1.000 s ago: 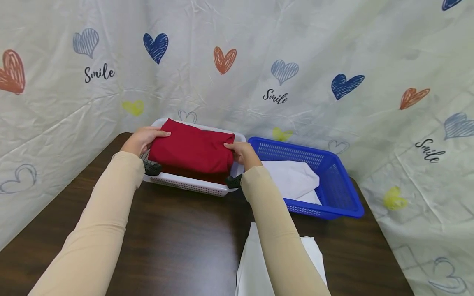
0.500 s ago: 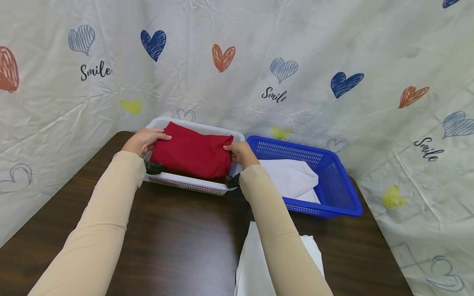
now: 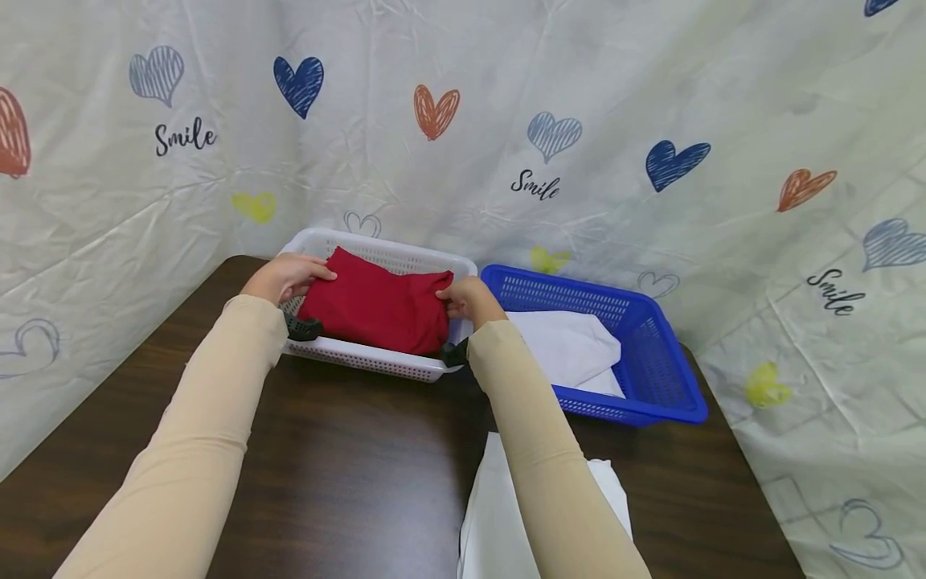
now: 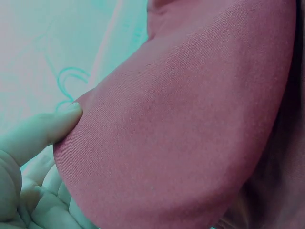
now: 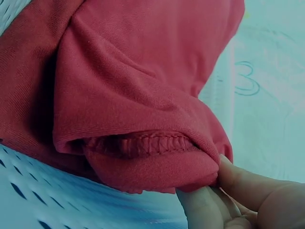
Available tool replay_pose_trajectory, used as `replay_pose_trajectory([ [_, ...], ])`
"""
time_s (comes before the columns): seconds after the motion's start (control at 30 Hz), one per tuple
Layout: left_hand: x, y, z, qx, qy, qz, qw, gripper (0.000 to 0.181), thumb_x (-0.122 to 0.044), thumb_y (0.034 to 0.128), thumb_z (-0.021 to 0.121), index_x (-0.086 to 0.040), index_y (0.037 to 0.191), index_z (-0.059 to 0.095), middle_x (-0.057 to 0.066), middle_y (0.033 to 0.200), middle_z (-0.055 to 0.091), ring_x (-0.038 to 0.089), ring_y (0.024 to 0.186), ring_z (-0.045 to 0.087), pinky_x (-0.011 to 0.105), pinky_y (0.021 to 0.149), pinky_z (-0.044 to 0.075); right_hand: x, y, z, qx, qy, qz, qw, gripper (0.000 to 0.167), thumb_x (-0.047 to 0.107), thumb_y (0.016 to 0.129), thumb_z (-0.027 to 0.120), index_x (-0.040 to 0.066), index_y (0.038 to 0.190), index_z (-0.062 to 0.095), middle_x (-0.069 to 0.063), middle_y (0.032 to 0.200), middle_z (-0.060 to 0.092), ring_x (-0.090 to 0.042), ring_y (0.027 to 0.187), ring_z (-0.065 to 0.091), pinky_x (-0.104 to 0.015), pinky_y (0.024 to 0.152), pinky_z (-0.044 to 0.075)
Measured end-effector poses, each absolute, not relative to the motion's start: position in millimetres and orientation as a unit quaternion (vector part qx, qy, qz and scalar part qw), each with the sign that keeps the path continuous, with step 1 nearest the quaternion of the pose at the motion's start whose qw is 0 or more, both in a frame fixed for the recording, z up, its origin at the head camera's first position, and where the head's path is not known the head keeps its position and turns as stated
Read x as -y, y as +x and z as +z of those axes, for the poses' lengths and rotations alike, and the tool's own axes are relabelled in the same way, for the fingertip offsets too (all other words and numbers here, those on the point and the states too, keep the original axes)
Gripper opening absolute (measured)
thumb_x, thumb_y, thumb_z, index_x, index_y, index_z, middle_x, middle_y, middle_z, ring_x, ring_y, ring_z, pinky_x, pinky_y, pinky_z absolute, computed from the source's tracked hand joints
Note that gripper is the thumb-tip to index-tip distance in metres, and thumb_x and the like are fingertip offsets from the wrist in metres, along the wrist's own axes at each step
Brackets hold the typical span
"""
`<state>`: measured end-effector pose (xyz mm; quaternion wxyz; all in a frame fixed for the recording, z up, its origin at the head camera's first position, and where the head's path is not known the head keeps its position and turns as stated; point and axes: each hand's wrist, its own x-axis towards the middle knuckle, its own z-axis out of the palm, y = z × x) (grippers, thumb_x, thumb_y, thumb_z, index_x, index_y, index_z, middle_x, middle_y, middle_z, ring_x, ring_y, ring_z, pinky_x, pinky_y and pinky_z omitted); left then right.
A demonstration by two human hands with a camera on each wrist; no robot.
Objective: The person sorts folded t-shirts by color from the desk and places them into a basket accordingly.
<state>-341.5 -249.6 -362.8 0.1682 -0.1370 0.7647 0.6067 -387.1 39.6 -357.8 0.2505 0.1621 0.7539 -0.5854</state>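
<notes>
A folded red garment (image 3: 379, 301) with a stitched seam is held between both hands, inside the white perforated basket (image 3: 362, 360). My left hand (image 3: 284, 277) pinches its left edge; in the left wrist view the thumb lies on top of the cloth (image 4: 171, 124) with the fingers beneath. My right hand (image 3: 469, 299) pinches the right end. In the right wrist view thumb and fingers grip a corner below the seam, and more red cloth (image 5: 24, 90) lies under the folded piece. How much of the garment rests on the basket floor is hidden.
Right of the white basket stands a blue perforated basket (image 3: 661, 354) holding folded white cloth (image 3: 564, 346). Another white cloth (image 3: 492, 515) lies on the dark wooden table (image 3: 340, 466), partly under the right forearm. A curtain printed with hearts (image 3: 434, 112) hangs behind.
Both hands have lowered the red garment a little into the white basket, toward its front side. More of the basket's back wall now shows. The blue basket and white cloths stay put.
</notes>
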Motion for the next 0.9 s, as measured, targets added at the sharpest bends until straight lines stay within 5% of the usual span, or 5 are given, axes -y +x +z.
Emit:
replay_pose_trajectory([
  [0.3, 250, -343, -364, -0.780, -0.133, 0.589, 0.165, 0.062, -0.023, 0.0986, 0.060, -0.010, 0.154, 0.036, 0.013, 0.142, 0.049, -0.001, 0.080, 0.063, 0.016, 0.077, 0.059, -52, -444, -414, -0.766, 0.142, -0.574, 0.254, 0.027, 0.001, 0.088, 0.071, -0.007, 0.113, 0.067, -0.022, 0.118, 0.069, -0.032, 0.108, 0.070, -0.042, 0.090, 0.059],
  [0.53, 254, -343, -363, -0.778, -0.124, 0.591, 0.172, 0.058, -0.016, 0.1010, 0.054, -0.009, 0.155, 0.033, 0.016, 0.155, 0.040, 0.012, 0.114, 0.057, 0.025, 0.104, 0.047, -43, -409, -378, -0.780, 0.143, -0.561, 0.239, 0.032, 0.000, 0.095, 0.060, -0.008, 0.127, 0.060, -0.024, 0.133, 0.061, -0.035, 0.123, 0.062, -0.042, 0.104, 0.052],
  [0.63, 255, -342, -362, -0.774, -0.127, 0.597, 0.168, 0.057, -0.014, 0.1005, 0.055, -0.007, 0.154, 0.035, 0.012, 0.142, 0.052, 0.008, 0.104, 0.060, 0.026, 0.104, 0.047, -48, -455, -419, -0.776, 0.144, -0.562, 0.246, 0.031, 0.002, 0.093, 0.065, -0.006, 0.124, 0.063, -0.022, 0.128, 0.065, -0.034, 0.118, 0.065, -0.044, 0.099, 0.055],
  [0.77, 254, -342, -362, -0.762, -0.137, 0.612, 0.159, 0.056, -0.012, 0.0993, 0.057, -0.004, 0.152, 0.038, 0.000, 0.115, 0.063, 0.000, 0.082, 0.063, 0.020, 0.090, 0.056, -60, -584, -538, -0.768, 0.149, -0.569, 0.253, 0.036, 0.009, 0.090, 0.072, 0.002, 0.124, 0.065, -0.018, 0.125, 0.068, -0.034, 0.111, 0.068, -0.051, 0.092, 0.058],
  [0.9, 254, -342, -364, -0.757, -0.142, 0.616, 0.164, 0.057, -0.012, 0.1000, 0.055, -0.005, 0.153, 0.036, 0.011, 0.136, 0.055, 0.006, 0.097, 0.064, 0.024, 0.097, 0.053, -61, -581, -536, -0.761, 0.152, -0.581, 0.246, 0.036, 0.006, 0.091, 0.068, 0.001, 0.126, 0.063, -0.017, 0.124, 0.068, -0.035, 0.108, 0.069, -0.050, 0.088, 0.060],
])
